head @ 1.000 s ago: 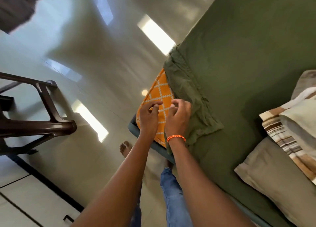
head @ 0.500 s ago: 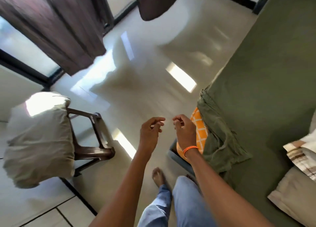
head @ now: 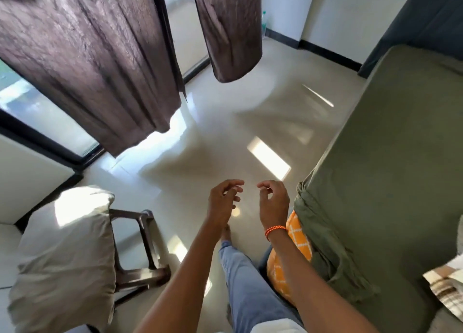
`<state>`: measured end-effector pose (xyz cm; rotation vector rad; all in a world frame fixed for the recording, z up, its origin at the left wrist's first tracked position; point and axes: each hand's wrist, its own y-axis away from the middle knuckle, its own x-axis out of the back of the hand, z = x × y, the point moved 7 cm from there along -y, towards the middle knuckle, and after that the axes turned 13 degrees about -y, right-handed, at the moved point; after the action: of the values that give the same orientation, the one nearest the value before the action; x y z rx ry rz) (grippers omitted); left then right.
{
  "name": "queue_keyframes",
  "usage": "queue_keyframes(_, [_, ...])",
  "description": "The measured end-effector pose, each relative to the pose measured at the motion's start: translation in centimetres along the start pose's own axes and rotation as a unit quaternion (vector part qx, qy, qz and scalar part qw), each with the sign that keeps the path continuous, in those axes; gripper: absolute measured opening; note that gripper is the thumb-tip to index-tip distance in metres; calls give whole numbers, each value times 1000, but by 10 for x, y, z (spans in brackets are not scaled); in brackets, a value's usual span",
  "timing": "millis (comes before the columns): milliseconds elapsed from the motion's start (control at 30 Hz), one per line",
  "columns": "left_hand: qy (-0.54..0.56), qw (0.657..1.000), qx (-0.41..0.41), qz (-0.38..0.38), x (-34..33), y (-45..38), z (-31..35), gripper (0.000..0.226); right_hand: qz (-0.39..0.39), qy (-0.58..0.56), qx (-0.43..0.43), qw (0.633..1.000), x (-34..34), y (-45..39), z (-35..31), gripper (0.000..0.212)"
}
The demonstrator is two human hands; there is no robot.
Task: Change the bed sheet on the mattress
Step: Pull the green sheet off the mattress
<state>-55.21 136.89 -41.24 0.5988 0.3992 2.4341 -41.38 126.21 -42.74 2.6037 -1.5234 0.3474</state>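
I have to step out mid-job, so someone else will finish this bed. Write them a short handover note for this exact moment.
Left hand: empty, fingers loosely curled, held over the floor.
Right hand: empty too, no grip on anything, beside the bed's near corner.
Green sheet: covers the mattress top; its near corner is bunched up, baring the orange patterned mattress.
Pillow on chair, off the bed; more bedding lies on the sheet at right.
Done: one corner freed.
Left: clear the bed, strip the sheet, fit the fresh one, which is not in view.

Two hands: left [head: 223, 202], right [head: 273, 202]. One green sheet [head: 390, 172]. Two curtains [head: 95, 64]. One chair [head: 140, 252]. One pillow [head: 65, 255] on chair.
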Motion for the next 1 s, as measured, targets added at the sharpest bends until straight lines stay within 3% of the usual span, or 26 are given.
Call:
queue_keyframes(233, [-24,999,-1,-36,-28,-127,74,36,44,-17,-37,998,-23,-131,0,22])
queue_keyframes(467, [-64,994,18,-92,-97,-269,177,38,99,-11,-67,993,-1,-303,-6,22])
queue_keyframes(833, [-92,977,-32,-192,-251,-476,339,37,188,-43,-102,976,58,-546,6,24])
queue_keyframes(1000, [-114,965,-62,-226,-325,-579,406,36,280,-12,-106,954,100,-664,20,22])
